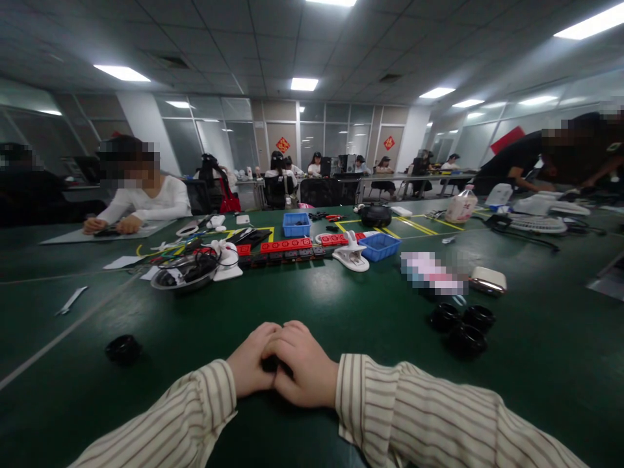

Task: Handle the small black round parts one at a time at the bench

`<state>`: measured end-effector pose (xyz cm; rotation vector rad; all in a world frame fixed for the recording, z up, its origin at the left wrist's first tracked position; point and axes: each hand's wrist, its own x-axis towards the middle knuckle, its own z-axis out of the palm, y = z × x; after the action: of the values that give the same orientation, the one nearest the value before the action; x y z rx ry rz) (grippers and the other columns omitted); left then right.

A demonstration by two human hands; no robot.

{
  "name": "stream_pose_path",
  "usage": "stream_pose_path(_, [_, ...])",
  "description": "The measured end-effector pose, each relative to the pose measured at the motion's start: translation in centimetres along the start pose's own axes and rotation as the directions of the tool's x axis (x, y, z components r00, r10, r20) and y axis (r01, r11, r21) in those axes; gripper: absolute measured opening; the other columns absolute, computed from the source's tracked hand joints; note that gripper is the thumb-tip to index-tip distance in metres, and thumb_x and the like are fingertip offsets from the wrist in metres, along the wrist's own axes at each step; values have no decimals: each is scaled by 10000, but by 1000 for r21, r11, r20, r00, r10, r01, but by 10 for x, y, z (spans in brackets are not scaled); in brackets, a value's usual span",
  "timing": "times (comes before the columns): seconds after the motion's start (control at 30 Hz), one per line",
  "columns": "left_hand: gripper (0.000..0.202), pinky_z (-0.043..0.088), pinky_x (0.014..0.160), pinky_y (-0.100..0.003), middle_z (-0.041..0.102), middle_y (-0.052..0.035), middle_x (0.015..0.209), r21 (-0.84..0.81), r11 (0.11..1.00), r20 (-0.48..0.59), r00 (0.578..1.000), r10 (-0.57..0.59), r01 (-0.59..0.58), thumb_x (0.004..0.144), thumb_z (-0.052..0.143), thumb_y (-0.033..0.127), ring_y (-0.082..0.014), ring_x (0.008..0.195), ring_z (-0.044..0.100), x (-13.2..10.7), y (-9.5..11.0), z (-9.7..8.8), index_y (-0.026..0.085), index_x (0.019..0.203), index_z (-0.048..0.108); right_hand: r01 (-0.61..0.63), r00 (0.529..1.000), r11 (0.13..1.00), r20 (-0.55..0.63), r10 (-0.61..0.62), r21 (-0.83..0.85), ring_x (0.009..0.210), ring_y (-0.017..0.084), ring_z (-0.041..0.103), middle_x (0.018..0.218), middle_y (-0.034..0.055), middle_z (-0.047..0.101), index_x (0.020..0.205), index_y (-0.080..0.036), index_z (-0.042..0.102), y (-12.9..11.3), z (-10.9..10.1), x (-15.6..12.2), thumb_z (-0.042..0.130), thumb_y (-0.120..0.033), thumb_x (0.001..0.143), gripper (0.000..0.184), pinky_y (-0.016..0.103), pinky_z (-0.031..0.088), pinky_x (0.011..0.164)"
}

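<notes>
My left hand and my right hand meet above the green table near its front edge, fingers curled and overlapping. The right hand's fingers lie over the left hand's. Something dark shows in the gap between them, but the fingers hide most of it, so its kind cannot be told. A black ring-shaped part lies alone on the table to the left. Over to the right, a group of three similar black ring-shaped parts sits close together.
Farther back are a metal bowl with black parts, a white clip base, a row of red and black blocks, blue bins, and a cream-coloured case. A co-worker sits across the table at left; another person leans in at right.
</notes>
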<state>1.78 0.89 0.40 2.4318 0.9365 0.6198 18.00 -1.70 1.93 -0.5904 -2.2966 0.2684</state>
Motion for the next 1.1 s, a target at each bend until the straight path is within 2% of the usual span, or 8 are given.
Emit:
stream_pose_path(0.1, [444, 379, 943, -409, 511, -66, 1022, -15, 1000, -26, 1000, -6, 6, 584, 662, 168, -252, 1008, 481, -1, -2, 1, 168, 1003, 517, -42, 999, 999, -13, 42, -1, 905, 171, 477, 913, 40, 559, 894, -170, 500, -2, -1, 0, 451, -160, 643, 256, 364, 279, 939])
stream_pose_path(0.2, [486, 368, 948, -434, 508, -69, 1077, -14, 999, -34, 999, -34, 34, 595, 659, 193, -266, 1033, 473, -2, -1, 1, 187, 1051, 490, -126, 991, 992, -39, 125, -33, 926, 189, 457, 962, 54, 534, 907, -169, 504, -2, -1, 0, 533, -229, 672, 244, 370, 296, 911])
stream_pose_path(0.37, [456, 375, 918, -445, 511, -64, 1034, 37, 997, -27, 997, -68, 69, 575, 674, 236, -268, 973, 478, -1, 2, 0, 187, 990, 493, -253, 967, 963, -42, 250, -97, 863, 185, 427, 894, 43, 488, 861, -160, 496, 0, 0, 1, 625, -321, 691, 268, 341, 330, 814])
stream_pose_path(0.47, [375, 395, 883, -420, 511, -57, 986, 53, 995, -16, 996, -88, 89, 589, 645, 223, -253, 935, 479, 0, 2, -1, 180, 931, 497, -291, 957, 949, -32, 289, -123, 848, 176, 415, 885, 36, 475, 843, -160, 488, 0, 1, 1, 625, -287, 703, 233, 328, 330, 794])
stream_pose_path(0.67, [304, 409, 856, -382, 509, -57, 957, 25, 996, -37, 996, -84, 85, 593, 616, 174, -242, 913, 480, 1, 2, -1, 166, 880, 517, -237, 971, 967, -22, 236, -87, 880, 169, 432, 929, 42, 490, 852, -159, 515, 1, 2, 0, 566, -164, 697, 164, 311, 337, 801])
stream_pose_path(0.9, [332, 411, 878, -381, 506, -51, 958, -47, 999, -30, 999, -27, 26, 584, 639, 127, -236, 940, 484, 0, -5, 2, 161, 895, 526, -39, 999, 999, -12, 39, 19, 864, 158, 477, 887, 37, 548, 854, -154, 508, 1, 1, 0, 468, -110, 612, 249, 317, 335, 868])
stream_pose_path(1.03, [470, 370, 946, -418, 502, -68, 1050, -27, 999, -50, 999, -21, 20, 577, 649, 140, -254, 1013, 473, -1, -8, 4, 165, 1018, 489, -94, 995, 995, -28, 94, -10, 942, 172, 468, 969, 39, 541, 916, -166, 512, -1, 0, -1, 521, -154, 639, 277, 369, 236, 989])
stream_pose_path(1.1, [466, 368, 944, -425, 509, -67, 1067, 10, 999, -57, 998, -31, 31, 590, 641, 166, -261, 1022, 474, -1, -6, 4, 178, 1030, 486, -154, 988, 987, -39, 153, -43, 963, 189, 448, 1005, 51, 518, 932, -168, 512, -1, 0, -1, 580, -219, 660, 284, 376, 255, 968])
